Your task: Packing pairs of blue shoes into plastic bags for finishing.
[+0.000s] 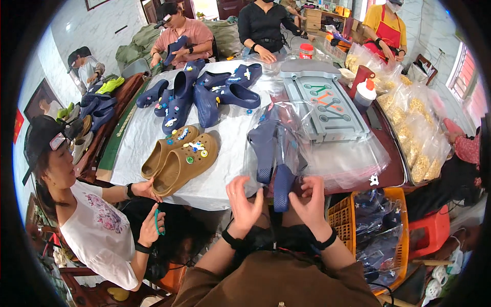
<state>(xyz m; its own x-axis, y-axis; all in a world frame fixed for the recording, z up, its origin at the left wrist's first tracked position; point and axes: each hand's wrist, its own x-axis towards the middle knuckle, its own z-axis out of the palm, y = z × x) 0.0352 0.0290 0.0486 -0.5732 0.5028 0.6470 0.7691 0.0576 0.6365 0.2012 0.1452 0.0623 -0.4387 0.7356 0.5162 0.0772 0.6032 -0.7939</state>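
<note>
Right in front of me, a pair of navy clogs (284, 187) lies in a clear plastic bag (302, 128), heel ends toward me and poking over the table's edge. My left hand (244, 203) is beside the left clog, thumb and fingers apart. On the other side, my right hand (310, 203) has its thumb close to the right clog's sole and its fingers loosely curled, with a gap to the thumb. Whether either hand touches the bag's thin film cannot be made out. Tan clogs (186, 161) with colourful charms stand to the left, touched by a co-worker's hand (146, 189).
Several navy clogs (207, 105) with charms cover the table's far middle. A grey plastic case (327, 105) sits over stacked clear bags (353, 158). Right of me stands an orange crate (399, 245) of bagged clogs. Bags of small yellowish pieces (409, 133) fill a tray. Co-workers surround the table.
</note>
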